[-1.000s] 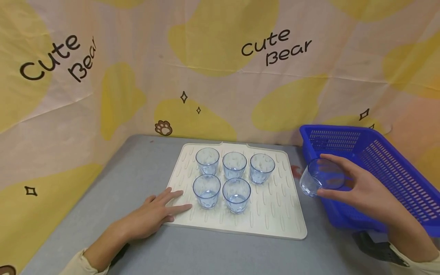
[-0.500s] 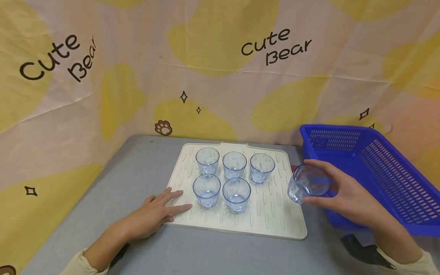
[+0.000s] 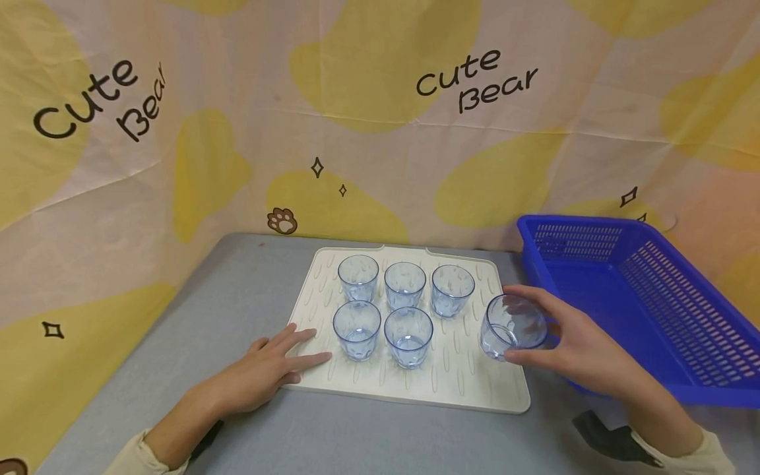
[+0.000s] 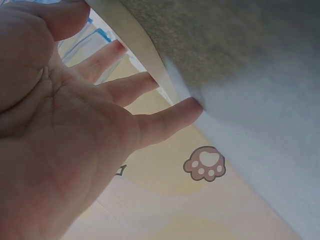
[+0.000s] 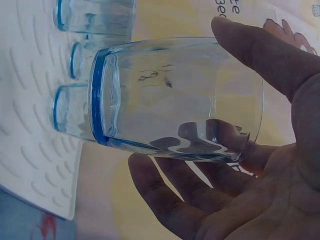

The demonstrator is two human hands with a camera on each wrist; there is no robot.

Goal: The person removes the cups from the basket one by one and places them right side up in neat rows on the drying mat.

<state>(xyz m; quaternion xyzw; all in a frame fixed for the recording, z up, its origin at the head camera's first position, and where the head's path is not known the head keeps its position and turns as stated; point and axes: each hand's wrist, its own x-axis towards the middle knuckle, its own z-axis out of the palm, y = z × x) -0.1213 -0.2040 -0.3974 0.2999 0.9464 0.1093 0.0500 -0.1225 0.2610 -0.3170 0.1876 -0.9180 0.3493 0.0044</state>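
Between thumb and fingers, my right hand [image 3: 584, 349] grips a clear bluish drinking glass [image 3: 505, 330], tilted a little, over the right edge of a cream drying mat [image 3: 469, 369]. In the right wrist view the glass [image 5: 165, 95] is held by its sides, its base towards the mat and apart from it. Several matching glasses stand upright on the mat, three in the back row, among them one glass [image 3: 452, 290] at the right, and two in front, such as a glass [image 3: 410, 338]. My left hand [image 3: 261, 369] rests with spread fingers on the mat's left front edge.
A blue perforated plastic basket [image 3: 617, 290] stands on the grey table [image 3: 237, 297], right of the mat and behind my right hand. A patterned cloth [image 3: 380, 132] hangs along the back and left sides of the table.
My right hand has carried the glass leftwards and slightly nearer, from beside the basket to over the mat's right edge. My left hand and the standing glasses have stayed put.
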